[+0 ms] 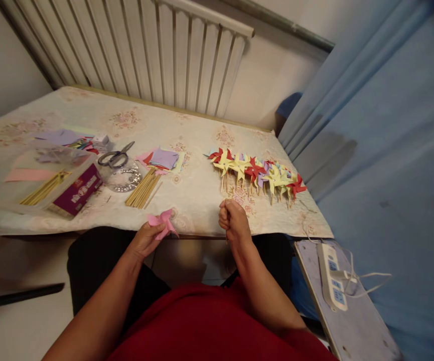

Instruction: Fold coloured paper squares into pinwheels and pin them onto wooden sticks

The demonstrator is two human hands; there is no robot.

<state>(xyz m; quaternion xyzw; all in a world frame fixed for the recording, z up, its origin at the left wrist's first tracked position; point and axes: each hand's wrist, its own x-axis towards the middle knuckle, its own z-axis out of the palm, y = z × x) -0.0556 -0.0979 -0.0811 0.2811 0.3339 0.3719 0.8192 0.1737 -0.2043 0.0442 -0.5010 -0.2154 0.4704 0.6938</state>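
A pink paper pinwheel [165, 223] with folded blades is pinched in my left hand [146, 239], over the front edge of the table. To its right, my right hand [234, 220] is closed in a fist around what looks like a thin wooden stick, mostly hidden by the fingers. Beyond that hand lie several finished pinwheels [255, 169] in red, yellow and purple on sticks. A bundle of wooden sticks [141, 189] lies ahead of my left hand, with stacked coloured paper squares [164, 158] behind it. Shiny metal fasteners [125, 179] sit in a clear round dish beside the bundle.
Scissors [117, 156] rest by the dish. A clear plastic box [62, 188] with a purple label holds more sticks on the left. More paper sheets [60, 136] lie behind it. A power strip [332, 277] lies on a board at right, near a blue curtain [382, 150].
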